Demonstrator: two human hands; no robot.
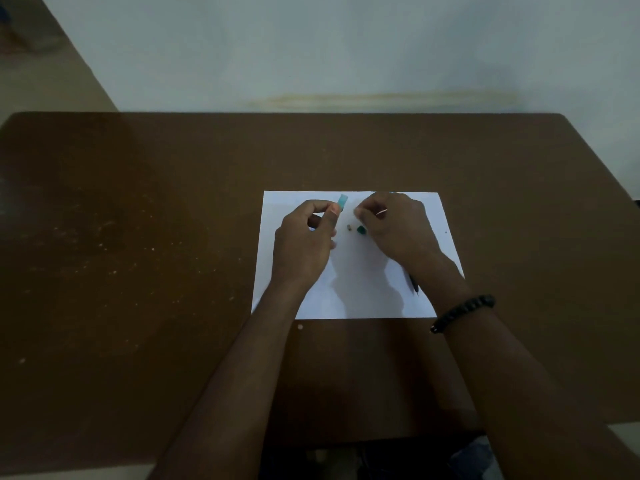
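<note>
Pinched the blue tube (343, 201) low down in the left hand (304, 237) over the far edge of the paper (363, 299), nipped a thin bit (382, 212) in the right hand (398, 230), guessed light, stiff, slick plastic, best gripped mid-barrel

A brown surface (138, 202) with rounded far corners spans the view, its far edge against a pale bluish-white wall (346, 46); small pale specks (104, 237) dot its left half, which carries a dull sheen; a long yellowish stain (381, 98) runs along the wall just above the far edge; a tan area (45, 64) slants down the upper left, floor or side wall, unclear which; the light is dim, the shadows soft.
</note>
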